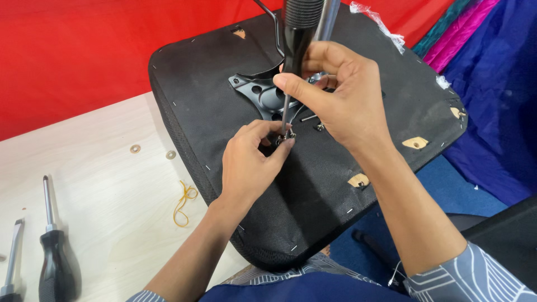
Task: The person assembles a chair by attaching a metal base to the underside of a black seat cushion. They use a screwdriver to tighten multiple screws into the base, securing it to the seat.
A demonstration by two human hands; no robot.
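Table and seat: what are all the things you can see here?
Seat: one, black, upside down, overhanging the table edge.
Bracket: one, black metal, on the seat.
Screwdriver: one, black handle, upright in the right hand.
Screwdrivers: two, black handles, table's left.
Washers: two, silver, by the seat.
Rubber band: one, yellow, on the table.
Table: one, pale wood.
Cloth: red, behind.
Left hand: fingers pinching a screw at the tip.
Right hand: gripping the screwdriver.

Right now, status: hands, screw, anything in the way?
Left hand pinches screw on seat base. Right hand holds screwdriver upright on it. Nothing blocking.
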